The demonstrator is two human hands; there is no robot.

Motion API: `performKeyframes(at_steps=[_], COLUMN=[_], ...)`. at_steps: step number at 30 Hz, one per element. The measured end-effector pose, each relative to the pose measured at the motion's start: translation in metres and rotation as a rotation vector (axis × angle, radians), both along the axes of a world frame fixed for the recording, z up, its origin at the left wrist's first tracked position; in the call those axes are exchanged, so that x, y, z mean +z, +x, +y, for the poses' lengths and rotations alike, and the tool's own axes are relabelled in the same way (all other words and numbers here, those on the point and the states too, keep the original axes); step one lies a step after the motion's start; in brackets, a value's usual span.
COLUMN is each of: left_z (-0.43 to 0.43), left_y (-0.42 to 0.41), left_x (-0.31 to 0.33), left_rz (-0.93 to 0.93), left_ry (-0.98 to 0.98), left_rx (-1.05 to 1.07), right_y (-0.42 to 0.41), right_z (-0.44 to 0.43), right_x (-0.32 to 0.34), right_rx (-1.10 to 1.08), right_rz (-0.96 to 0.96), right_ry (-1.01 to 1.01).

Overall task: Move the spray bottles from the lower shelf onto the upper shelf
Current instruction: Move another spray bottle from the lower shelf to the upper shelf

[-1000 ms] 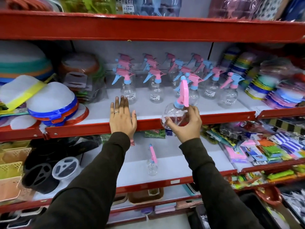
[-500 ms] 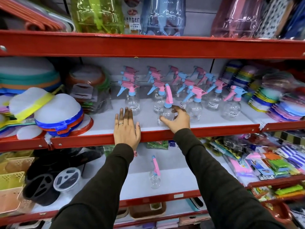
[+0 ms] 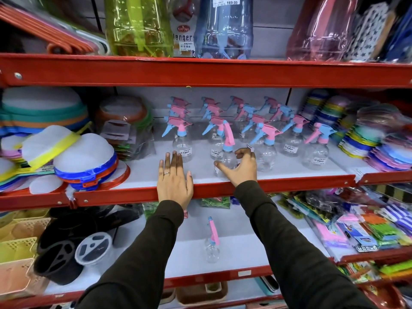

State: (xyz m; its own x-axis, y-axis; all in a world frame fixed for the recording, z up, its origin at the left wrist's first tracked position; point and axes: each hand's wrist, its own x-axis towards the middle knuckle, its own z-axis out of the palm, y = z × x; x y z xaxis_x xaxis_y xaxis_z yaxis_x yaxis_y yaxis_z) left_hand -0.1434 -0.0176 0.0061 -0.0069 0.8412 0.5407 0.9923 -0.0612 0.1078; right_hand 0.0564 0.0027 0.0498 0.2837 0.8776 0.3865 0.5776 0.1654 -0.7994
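Note:
Several clear spray bottles (image 3: 265, 150) with pink and blue trigger heads stand in rows on the upper shelf (image 3: 289, 185). At the front of the group stands one more spray bottle (image 3: 226, 158), upright on the shelf, and my right hand (image 3: 242, 167) curls around it with the thumb on its left side and the fingers on its right. My left hand (image 3: 175, 177) lies flat, fingers together, on the red front edge of the same shelf. A single spray bottle (image 3: 211, 246) with a pink trigger stands on the lower shelf (image 3: 245, 274) between my forearms.
Stacked food covers (image 3: 84, 159) and packed lids crowd the upper shelf's left; stacks of coloured plates (image 3: 379, 148) fill its right. On the lower shelf are black holders (image 3: 60, 259) and baskets at left and packets (image 3: 356, 230) at right. Large plastic jars stand on the top shelf.
My right hand lifted the spray bottle from below the shelf edge onto the upper shelf and set it upright in front of the others. The left hand stayed on the edge.

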Motion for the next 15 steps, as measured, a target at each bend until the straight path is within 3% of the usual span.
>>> performKeyframes(at_steps=[9, 15], left_z=[-0.0019, -0.0019], left_y=[0.0007, 0.0009], left_x=[0.0021, 0.002], left_rz=[0.0, -0.006], left_ry=[0.007, 0.014], left_rx=[0.003, 0.003], right_y=[0.0017, -0.0027], right_z=[0.0014, 0.0008], right_x=[0.0004, 0.0016], right_rx=[0.095, -0.014], right_rz=[0.094, 0.033], right_ry=[-0.041, 0.002])
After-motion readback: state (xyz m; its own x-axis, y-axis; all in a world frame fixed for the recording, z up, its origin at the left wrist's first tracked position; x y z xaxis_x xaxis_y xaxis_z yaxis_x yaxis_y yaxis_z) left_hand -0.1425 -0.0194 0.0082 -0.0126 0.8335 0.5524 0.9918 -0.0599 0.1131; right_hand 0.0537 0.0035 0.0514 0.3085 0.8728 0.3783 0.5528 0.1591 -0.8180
